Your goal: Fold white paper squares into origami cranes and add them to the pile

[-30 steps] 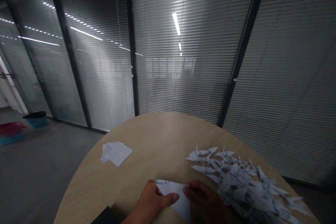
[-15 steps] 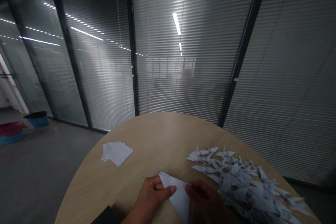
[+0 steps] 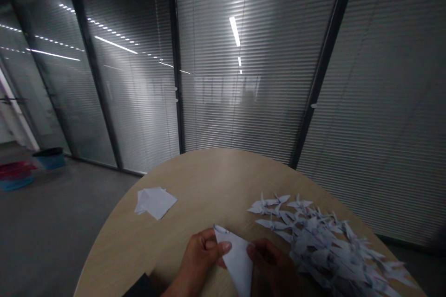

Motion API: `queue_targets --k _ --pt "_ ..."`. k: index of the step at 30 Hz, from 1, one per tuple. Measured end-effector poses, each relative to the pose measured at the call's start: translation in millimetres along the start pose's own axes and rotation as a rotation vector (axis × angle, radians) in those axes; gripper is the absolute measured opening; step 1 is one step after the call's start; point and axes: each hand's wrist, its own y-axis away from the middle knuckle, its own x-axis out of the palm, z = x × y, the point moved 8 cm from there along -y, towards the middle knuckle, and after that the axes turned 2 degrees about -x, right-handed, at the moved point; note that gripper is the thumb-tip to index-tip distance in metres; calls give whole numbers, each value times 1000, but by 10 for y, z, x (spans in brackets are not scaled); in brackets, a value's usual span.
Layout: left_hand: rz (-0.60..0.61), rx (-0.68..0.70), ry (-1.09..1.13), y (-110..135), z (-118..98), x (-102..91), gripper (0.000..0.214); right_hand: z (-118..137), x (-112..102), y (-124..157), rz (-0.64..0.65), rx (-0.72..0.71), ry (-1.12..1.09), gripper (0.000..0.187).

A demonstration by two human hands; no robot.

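A white folded sheet of paper [image 3: 237, 262] stands up between both hands at the near edge of the round wooden table [image 3: 209, 181]. My left hand [image 3: 202, 260] pinches its left edge, thumb on the front. My right hand [image 3: 275, 269] grips its right side with curled fingers. The paper is triangular, with a point lifted up off the table and its lower end cut off by the frame.
A pile of several white folded paper cranes [image 3: 320, 246] lies to the right of my hands. A small stack of white square sheets [image 3: 155, 202] lies on the table's left. Glass walls with blinds stand behind; blue and red tubs [image 3: 21, 171] sit on the floor far left.
The paper has been lifted from lying flat on the table to standing more upright. My left thumb has moved up onto its edge; both hands have drawn slightly closer.
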Motion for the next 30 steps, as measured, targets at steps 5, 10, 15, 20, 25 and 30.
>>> queue_targets --k 5,10,15,20,25,30 --pt "-58 27 19 -30 -38 -86 49 -34 -10 -2 7 10 19 34" --pt "-78 46 34 -47 -20 -150 44 -99 10 -35 13 10 7 33" --pt "-87 70 53 -8 -48 -142 41 -88 -8 -42 -17 -4 -1 33" --pt "-82 41 68 21 -91 -95 46 -66 6 -20 -5 5 -19 36" --pt "-78 62 -6 -10 -95 -108 52 -89 32 -7 32 33 29 39" --pt "-132 108 -79 27 -146 -164 54 -70 71 -7 82 12 59 39"
